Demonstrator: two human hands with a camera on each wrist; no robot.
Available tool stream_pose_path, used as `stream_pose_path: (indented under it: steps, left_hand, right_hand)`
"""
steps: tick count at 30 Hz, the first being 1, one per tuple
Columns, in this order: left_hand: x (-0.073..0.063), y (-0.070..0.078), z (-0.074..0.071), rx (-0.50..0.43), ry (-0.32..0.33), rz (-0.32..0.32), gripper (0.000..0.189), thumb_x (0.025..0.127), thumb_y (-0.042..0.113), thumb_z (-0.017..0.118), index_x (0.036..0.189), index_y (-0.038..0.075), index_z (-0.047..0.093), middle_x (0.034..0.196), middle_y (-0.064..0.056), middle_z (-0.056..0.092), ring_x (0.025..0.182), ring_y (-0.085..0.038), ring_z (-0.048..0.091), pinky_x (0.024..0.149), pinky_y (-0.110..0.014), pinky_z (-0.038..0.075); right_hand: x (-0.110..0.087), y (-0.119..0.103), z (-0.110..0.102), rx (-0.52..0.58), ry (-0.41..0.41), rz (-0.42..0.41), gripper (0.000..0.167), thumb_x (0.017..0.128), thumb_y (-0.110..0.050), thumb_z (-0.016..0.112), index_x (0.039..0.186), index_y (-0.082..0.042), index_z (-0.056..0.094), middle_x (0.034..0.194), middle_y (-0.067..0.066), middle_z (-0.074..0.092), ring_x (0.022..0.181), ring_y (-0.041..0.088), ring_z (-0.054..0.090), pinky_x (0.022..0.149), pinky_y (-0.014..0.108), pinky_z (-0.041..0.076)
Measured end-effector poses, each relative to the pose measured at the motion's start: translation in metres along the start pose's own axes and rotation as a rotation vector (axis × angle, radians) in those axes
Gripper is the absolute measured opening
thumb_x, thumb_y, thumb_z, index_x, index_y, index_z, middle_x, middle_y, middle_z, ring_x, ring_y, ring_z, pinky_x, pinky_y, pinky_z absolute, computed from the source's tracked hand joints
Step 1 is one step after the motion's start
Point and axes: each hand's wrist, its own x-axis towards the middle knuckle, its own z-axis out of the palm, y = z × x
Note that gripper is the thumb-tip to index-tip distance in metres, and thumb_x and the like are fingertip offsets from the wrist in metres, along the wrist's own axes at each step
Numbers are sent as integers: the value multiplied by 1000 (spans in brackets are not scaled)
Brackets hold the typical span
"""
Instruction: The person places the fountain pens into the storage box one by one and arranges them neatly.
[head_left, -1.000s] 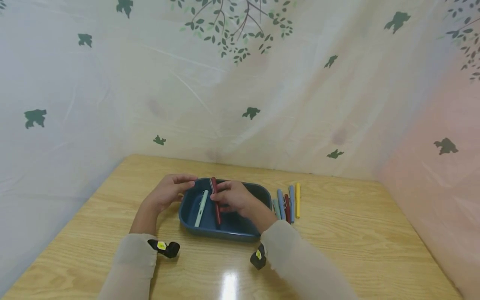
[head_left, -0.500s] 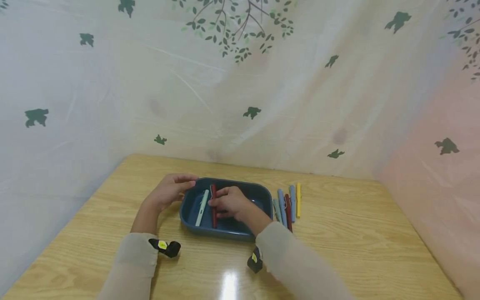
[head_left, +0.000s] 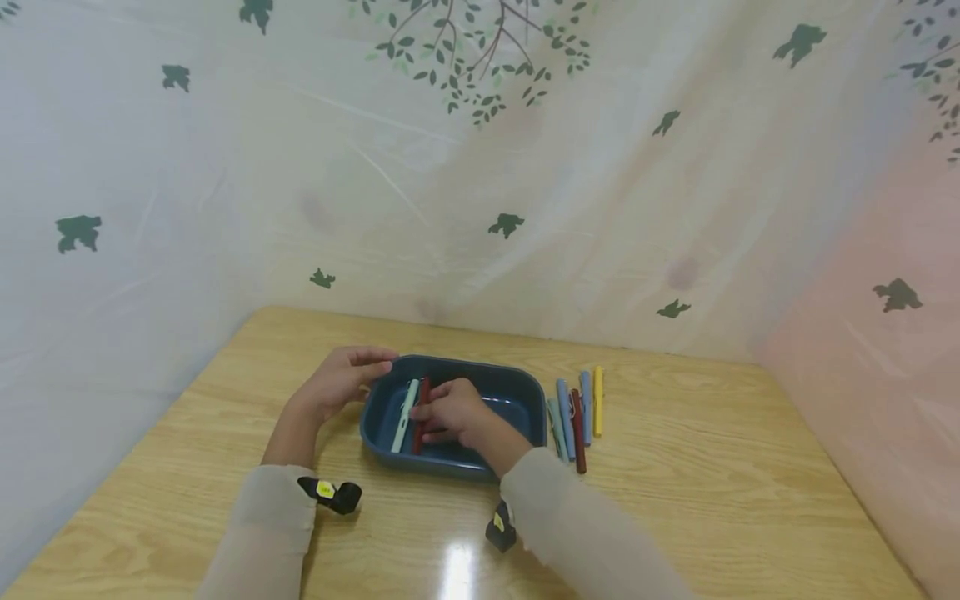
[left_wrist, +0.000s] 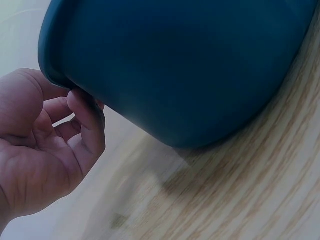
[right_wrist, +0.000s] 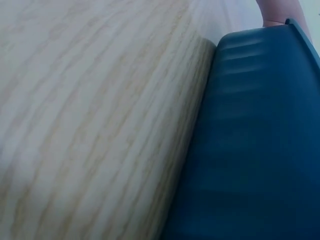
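A dark blue rectangular tray (head_left: 517,375) stands on the wooden table. My left hand (head_left: 339,382) holds its left end at the far corner; in the left wrist view, curled fingers (left_wrist: 89,122) meet the underside of the rim. Inside the tray, my right hand (head_left: 456,412) pinches a dark red pen (head_left: 424,390) low over the floor. This pen lies alongside a pale mint pen (head_left: 405,417) at the tray's left, nearly parallel to it. The right wrist view shows mostly the outer wall of the tray, with the right hand's fingers hidden.
Right of the tray lie several pens in a loose row: a grey-green pen (head_left: 557,429), a blue pen (head_left: 566,417), another dark red pen (head_left: 578,433), a second blue pen (head_left: 587,408) and a yellow pen (head_left: 597,402). A printed curtain (head_left: 420,208) hangs behind the table (head_left: 712,467).
My right hand has lowered the dark red pen into the tray and shifted it left, up beside the mint pen. The left hand has stayed at the tray's rim.
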Motion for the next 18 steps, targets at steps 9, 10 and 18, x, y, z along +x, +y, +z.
stream_pose_path:
  steps: [9,10,18]
  left_hand:
    - [0,-1,0,2,2,7,41,104,22,62,138,-2,60,124,-13,68,97,-18,65,82,-35,55]
    - [0,0,0,2,3,5,41,104,22,62,138,-2,60,125,-13,68,97,-19,65,83,-35,55]
    - [-1,0,0,-1,4,-1,42,104,22,62,138,-1,59,127,-15,67,98,-19,65,83,-35,55]
  right_hand:
    - [0,4,4,-10,9,-49,28,85,8,78,109,9,63,86,17,69,63,19,70,59,30,59]
    - [0,4,4,-9,8,-52,29,85,9,77,110,9,63,87,17,69,63,19,70,59,30,60]
    - [-2,2,4,19,5,-42,33,86,13,74,115,12,60,92,20,68,66,22,72,64,32,61]
